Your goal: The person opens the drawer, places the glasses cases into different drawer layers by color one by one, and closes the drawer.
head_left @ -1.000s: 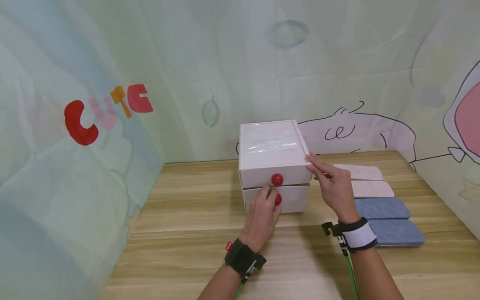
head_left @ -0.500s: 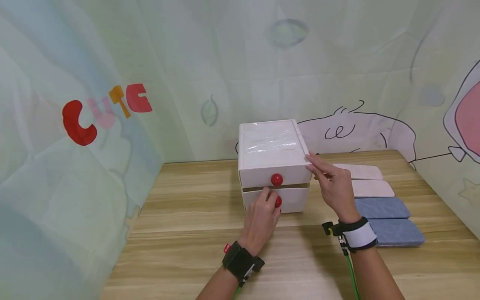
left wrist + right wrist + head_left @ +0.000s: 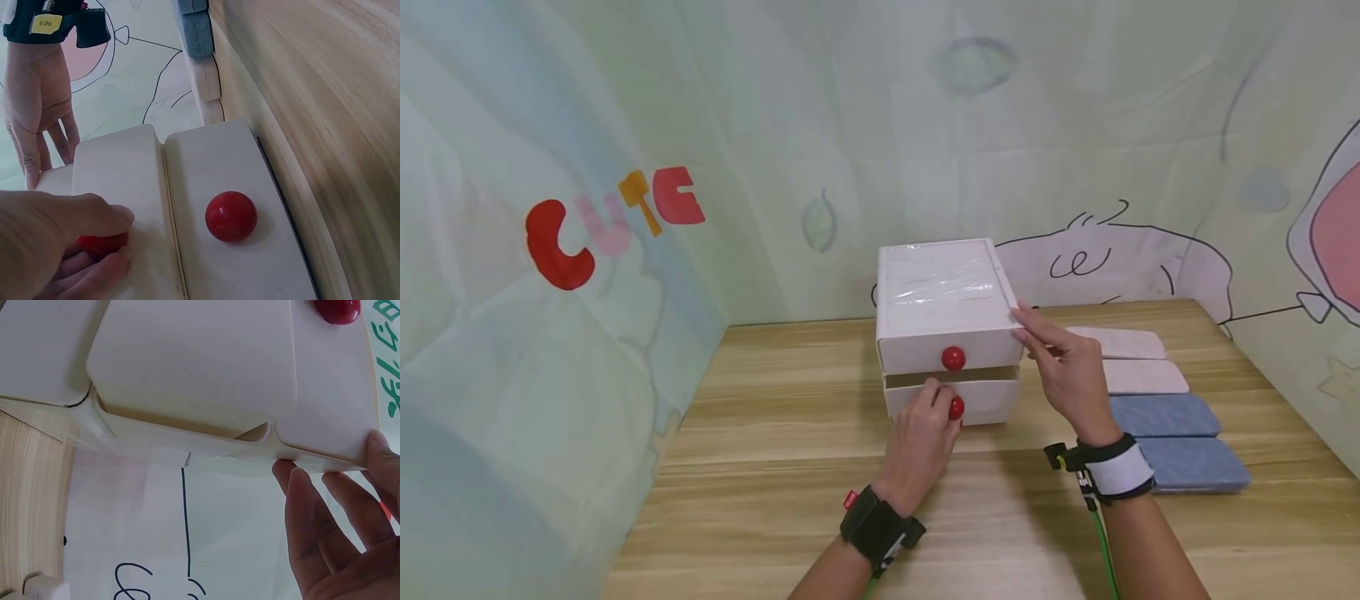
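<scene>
A small white drawer cabinet (image 3: 943,279) with red ball knobs stands on the wooden table. My left hand (image 3: 919,437) pinches the red knob (image 3: 956,407) of the middle drawer (image 3: 992,398) between thumb and fingers. That drawer juts out past its neighbours, with a dark gap above its front. My right hand (image 3: 1071,375) holds the cabinet's upper right front corner, its thumb and fingertips on the edge and side. In the left wrist view a lower drawer (image 3: 215,169) shows its own red knob (image 3: 231,217); the head view hides it. The top drawer (image 3: 917,354) is flush.
To the right of the cabinet lie two pale pink slabs (image 3: 1142,377) and two blue slabs (image 3: 1195,465) in a row. A printed cloth backdrop (image 3: 820,125) rises behind the table (image 3: 760,467). Green cables (image 3: 1101,542) run from the wrist bands.
The middle drawer has slid out toward me, and the gap above its front has widened. My left hand has moved slightly back and down with its knob. The right hand stays put.
</scene>
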Demonstrator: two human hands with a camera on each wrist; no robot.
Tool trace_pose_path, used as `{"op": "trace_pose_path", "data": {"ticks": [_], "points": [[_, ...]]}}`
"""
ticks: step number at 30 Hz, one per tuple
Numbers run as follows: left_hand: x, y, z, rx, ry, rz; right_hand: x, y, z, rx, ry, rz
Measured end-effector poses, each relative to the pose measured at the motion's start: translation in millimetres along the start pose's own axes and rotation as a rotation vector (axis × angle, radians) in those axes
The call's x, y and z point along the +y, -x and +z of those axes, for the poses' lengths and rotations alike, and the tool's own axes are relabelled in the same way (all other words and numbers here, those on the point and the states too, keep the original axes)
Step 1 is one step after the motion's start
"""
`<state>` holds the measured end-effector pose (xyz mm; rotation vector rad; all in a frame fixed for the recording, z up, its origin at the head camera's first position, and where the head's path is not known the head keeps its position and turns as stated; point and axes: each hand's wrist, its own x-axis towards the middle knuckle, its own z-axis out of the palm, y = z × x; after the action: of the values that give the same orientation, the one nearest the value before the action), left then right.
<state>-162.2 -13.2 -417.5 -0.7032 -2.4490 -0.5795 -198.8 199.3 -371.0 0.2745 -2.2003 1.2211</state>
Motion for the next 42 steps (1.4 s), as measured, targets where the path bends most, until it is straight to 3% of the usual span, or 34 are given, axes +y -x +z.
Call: {"op": "trace_pose_path", "data": {"ticks": [15,22,42], "points": [[4.0,3.0,-9.3,-0.028,-0.030,0.002,1,-2.1,0,-0.017,0.029,-0.008],[8.5,4.8,-13.6,-0.075,-0.024,-0.017,0,-0.9,0,-0.017,0.029,-0.007],[16.3,6.3,-17.2,-0.108,-0.029,-0.034,1,0.0,-2,-0.017,0.034,-0.012]]}}
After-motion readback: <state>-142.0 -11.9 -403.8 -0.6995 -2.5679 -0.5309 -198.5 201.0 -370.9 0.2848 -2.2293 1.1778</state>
